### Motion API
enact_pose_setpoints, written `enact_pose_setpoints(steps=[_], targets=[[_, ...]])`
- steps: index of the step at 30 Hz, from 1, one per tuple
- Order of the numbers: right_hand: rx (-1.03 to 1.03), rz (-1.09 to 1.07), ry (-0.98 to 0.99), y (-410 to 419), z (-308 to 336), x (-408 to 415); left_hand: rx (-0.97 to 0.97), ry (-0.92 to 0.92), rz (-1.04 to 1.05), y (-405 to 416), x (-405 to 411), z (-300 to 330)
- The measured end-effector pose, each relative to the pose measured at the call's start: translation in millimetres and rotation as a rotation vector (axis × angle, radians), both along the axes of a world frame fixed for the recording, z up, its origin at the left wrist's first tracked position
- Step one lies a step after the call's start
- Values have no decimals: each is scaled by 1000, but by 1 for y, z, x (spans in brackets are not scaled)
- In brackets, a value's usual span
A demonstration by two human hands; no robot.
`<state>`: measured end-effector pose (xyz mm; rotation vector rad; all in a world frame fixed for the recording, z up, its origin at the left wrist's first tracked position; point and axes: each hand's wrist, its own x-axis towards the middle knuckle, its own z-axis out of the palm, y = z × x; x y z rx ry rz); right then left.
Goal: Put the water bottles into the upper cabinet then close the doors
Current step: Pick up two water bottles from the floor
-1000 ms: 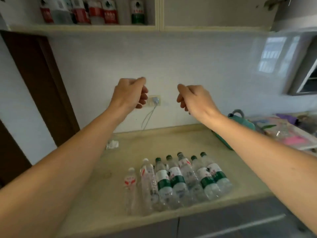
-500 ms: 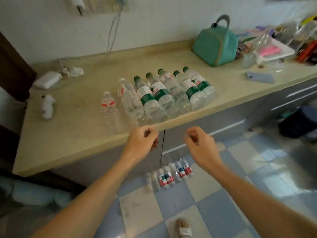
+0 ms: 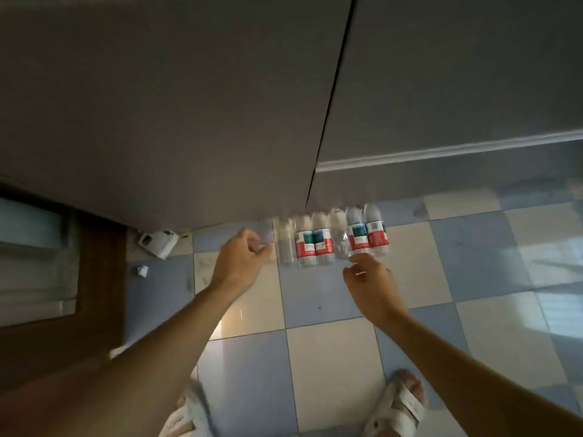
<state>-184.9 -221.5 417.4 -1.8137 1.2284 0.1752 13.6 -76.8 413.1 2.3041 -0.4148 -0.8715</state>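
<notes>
Several water bottles (image 3: 315, 244) lie side by side on the checkered floor, tight against the foot of the grey lower cabinet (image 3: 189, 105). Some carry red and green labels, others are bare and clear. My left hand (image 3: 241, 263) has its fingers curled at the base of the leftmost clear bottle (image 3: 267, 231); blur hides whether it grips. My right hand (image 3: 369, 279) hovers just below the bottles at the right end, its fingers loosely apart and holding nothing. The upper cabinet is out of view.
A long metal handle (image 3: 441, 152) runs across the right cabinet door. White scraps (image 3: 159, 244) lie on the floor to the left, beside a brown wooden door (image 3: 63, 310). My sandalled feet (image 3: 400, 405) stand on the blue and cream tiles.
The view has swung from the upper shelf and counter down to the floor. Both hands have dropped from chest height to the row of bottles at the cabinet's foot.
</notes>
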Motion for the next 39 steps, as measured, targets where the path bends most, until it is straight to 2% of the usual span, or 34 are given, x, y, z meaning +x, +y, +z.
enact_pose_setpoints(steps=[9, 13, 16, 22, 33, 36, 39], targets=[[-20, 298, 40, -21, -257, 38, 143, 86, 5, -24, -15, -265], [-35, 325, 9, -18, -333, 63, 90, 58, 6, -40, -15, -346], [-86, 286, -12, -9, -370, 74, -7, 114, -6, -48, -15, -384], [-266, 214, 55, 7, -393, 71, -52, 218, 33, -32, -21, -405], [22, 283, 173, 66, -373, 6, 91, 410, 19, 60, -99, -385], [35, 289, 181, 58, -374, 12, 115, 364, 45, 61, -97, -385], [11, 227, 110, 41, -378, 35, 66, 260, 80, 43, -79, -386]])
